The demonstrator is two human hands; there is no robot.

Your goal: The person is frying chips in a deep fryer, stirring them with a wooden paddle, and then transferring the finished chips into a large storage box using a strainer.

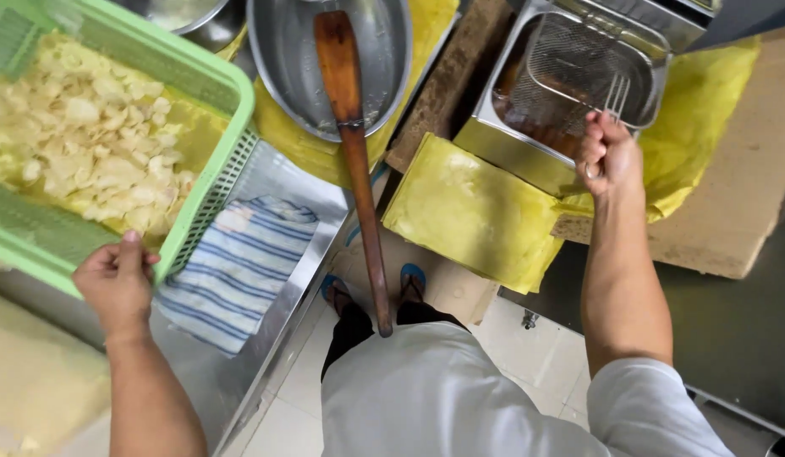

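Chips (88, 144) lie heaped in the green basket (208, 80), whose near rim the left hand (118, 283) pinches, thumb on top; the right hand (608, 156) is closed round the wire handle of the fry basket (579, 72) sitting in the steel fryer (504, 140). A firm, level grip on both seems wise; hot oil may splash. Steel tabletop (274, 182) carries a striped cloth (240, 262); a wooden paddle (354, 152) leans from a pan (282, 51); pale tiled floor (545, 355) below.

green plastic basket (208, 80), wire-mesh metal fry basket (579, 63)
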